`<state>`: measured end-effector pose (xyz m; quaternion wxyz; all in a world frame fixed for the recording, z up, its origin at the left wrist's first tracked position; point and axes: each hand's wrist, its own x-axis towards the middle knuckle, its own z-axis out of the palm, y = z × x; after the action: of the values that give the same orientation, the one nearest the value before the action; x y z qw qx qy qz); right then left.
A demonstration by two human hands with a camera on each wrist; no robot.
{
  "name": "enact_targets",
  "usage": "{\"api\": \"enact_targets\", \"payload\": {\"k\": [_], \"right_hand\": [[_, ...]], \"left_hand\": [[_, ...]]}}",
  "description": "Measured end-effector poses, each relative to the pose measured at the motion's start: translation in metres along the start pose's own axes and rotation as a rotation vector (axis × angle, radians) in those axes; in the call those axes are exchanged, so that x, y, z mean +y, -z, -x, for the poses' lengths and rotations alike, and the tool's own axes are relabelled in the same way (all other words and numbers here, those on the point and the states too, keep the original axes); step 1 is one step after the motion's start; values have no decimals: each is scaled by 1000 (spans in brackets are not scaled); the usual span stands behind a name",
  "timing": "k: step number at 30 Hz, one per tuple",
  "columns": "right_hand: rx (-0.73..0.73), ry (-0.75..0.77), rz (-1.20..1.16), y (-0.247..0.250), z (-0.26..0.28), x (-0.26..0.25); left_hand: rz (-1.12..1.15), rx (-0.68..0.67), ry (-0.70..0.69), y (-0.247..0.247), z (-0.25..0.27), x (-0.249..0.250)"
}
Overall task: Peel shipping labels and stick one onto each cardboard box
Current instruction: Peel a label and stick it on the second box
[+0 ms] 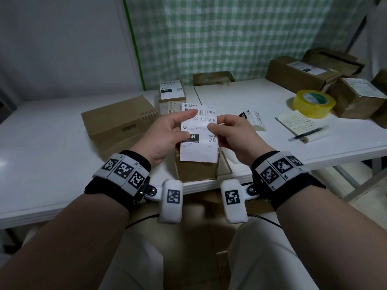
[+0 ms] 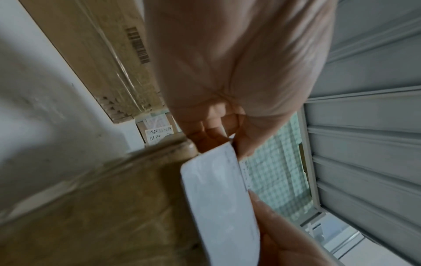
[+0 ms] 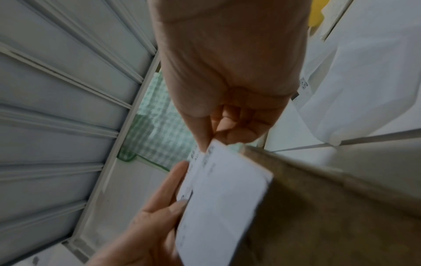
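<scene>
Both hands hold one white shipping label (image 1: 199, 139) upright above a small cardboard box (image 1: 196, 170) at the table's front edge. My left hand (image 1: 167, 130) pinches the label's left edge, index finger stretched across the barcode. On the right edge, my right hand (image 1: 228, 132) pinches it between thumb and fingers. The wrist views show the label's blank back (image 2: 218, 198) (image 3: 223, 207), with the box (image 2: 102, 207) (image 3: 330, 216) beneath. An unlabelled larger box (image 1: 119, 122) lies to the left. A labelled box (image 1: 172, 91) stands behind.
On the white table (image 1: 52, 164), a loose label sheet (image 1: 253, 120), a notepad with a pen (image 1: 301, 126) and a yellow tape roll (image 1: 313, 103) lie to the right. Labelled boxes (image 1: 301, 72) are stacked at the far right. A checked curtain hangs behind.
</scene>
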<state>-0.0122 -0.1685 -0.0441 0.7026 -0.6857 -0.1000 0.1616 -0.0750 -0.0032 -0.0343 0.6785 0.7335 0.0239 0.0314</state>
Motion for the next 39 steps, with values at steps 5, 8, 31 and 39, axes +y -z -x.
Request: {"api": "enact_targets", "payload": {"k": [5, 8, 31, 39], "right_hand": [[83, 36, -50, -7, 0, 4], [78, 32, -94, -5, -1, 2], [-266, -81, 123, 17, 9, -1], [-255, -64, 122, 16, 11, -1]], "left_hand": [[-112, -21, -39, -2, 4, -3], [-93, -43, -39, 1, 5, -1], [140, 105, -9, 20, -2, -3], [104, 136, -16, 17, -3, -2]]}}
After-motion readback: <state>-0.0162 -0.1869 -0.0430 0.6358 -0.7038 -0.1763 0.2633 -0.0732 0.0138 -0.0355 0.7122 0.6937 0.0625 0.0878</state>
